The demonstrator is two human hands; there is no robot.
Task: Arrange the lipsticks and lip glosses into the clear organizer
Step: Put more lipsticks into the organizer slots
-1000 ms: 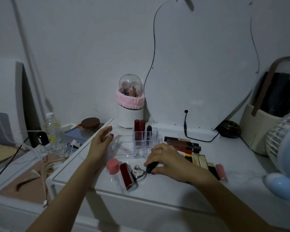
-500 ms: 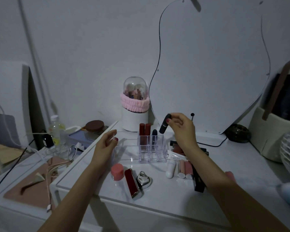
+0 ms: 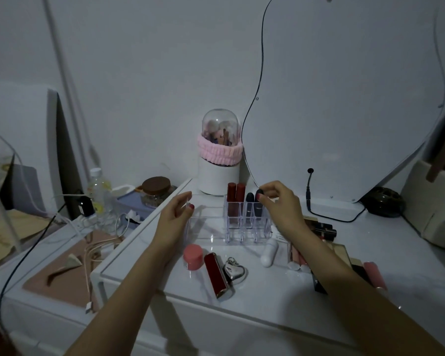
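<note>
The clear organizer stands mid-table. Two red lipsticks and a dark one stand upright in its back slots. My right hand pinches the top of a black lipstick, which sits upright in the slot beside the dark one. My left hand steadies the organizer's left end, fingers spread against its clear wall. Loose on the table lie a red lipstick, a pink-capped tube, a white tube and several glosses and lipsticks under and behind my right forearm.
A silver heart keyring lies by the red lipstick. A domed white brush holder and a curved mirror stand behind. A beige basket is at right; a bottle, jar and cables at left.
My right hand picked the black lipstick off the table, carried it up over the organizer and has lowered it into a back slot. My left hand stayed at the organizer's left end.
</note>
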